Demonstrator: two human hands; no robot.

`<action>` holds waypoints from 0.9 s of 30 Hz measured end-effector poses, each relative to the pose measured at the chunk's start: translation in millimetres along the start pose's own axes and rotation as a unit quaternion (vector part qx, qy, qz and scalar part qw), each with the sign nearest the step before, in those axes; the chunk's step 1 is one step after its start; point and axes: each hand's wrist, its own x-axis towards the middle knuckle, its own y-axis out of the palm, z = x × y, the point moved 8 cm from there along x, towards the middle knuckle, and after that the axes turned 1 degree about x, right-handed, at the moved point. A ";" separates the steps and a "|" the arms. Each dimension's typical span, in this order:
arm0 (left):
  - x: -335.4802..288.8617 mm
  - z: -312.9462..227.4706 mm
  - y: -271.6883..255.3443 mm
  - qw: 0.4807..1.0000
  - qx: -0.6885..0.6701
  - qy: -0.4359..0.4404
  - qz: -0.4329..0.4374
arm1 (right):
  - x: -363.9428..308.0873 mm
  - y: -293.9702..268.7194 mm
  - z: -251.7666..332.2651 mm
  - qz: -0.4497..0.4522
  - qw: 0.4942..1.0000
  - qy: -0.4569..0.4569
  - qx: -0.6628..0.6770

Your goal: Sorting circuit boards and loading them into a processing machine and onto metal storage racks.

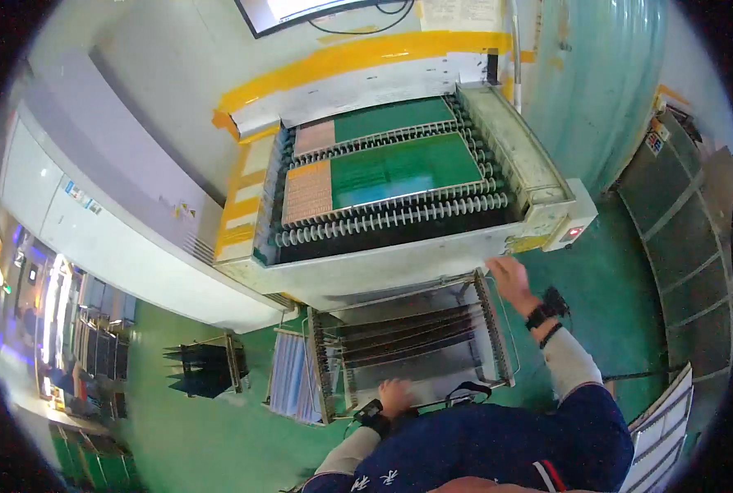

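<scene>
Your right hand: Your right hand (510,279) was raised over the far right corner of the open metal rack with toothed side rails (495,329), just off the front edge of the conveyor. Its fingers were partly bent; whether the fingertips met could not be told.
Your left hand: Your left hand (394,397) was low at the rack's near edge, left of its middle. It was blurred, and whether its fingers were spread, pressed together or pinching could not be told.
Conveyor: The pale, box-shaped roller conveyor (383,275) stood beyond the rack, its front edge facing you.
Panels on rollers: The front flat rectangular panel, green with a copper-pink left end (407,171), lay toward the front edge of the bed on rows of grey disc rollers (399,215). A matching rear panel (395,121) lay behind it, near the back edge.
Rack contents: Thin dark sheets (412,337) spanned the rack between its side rails, sagging slightly.
Control box: A white box with a red light (577,232) was at the conveyor's front right corner.
Left of rack: A slotted holder of pale blue sheets (292,374) stood just beside it; a low stand of dark panels (200,368) stood farther left on the green floor (169,440).
</scene>
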 end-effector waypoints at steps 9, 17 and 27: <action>-11.0 -33.4 3.6 0.998 0.018 -0.066 0.005 | -158.9 -96.9 -282.4 -0.149 0.924 0.322 0.140; -30.6 -43.4 -2.2 0.995 0.059 -0.082 0.003 | -152.7 -130.7 -314.0 -0.188 0.902 0.384 0.063; -26.5 -23.4 29.4 0.998 -0.035 -0.053 -0.003 | -82.2 -141.9 -360.4 -0.275 0.881 0.378 0.076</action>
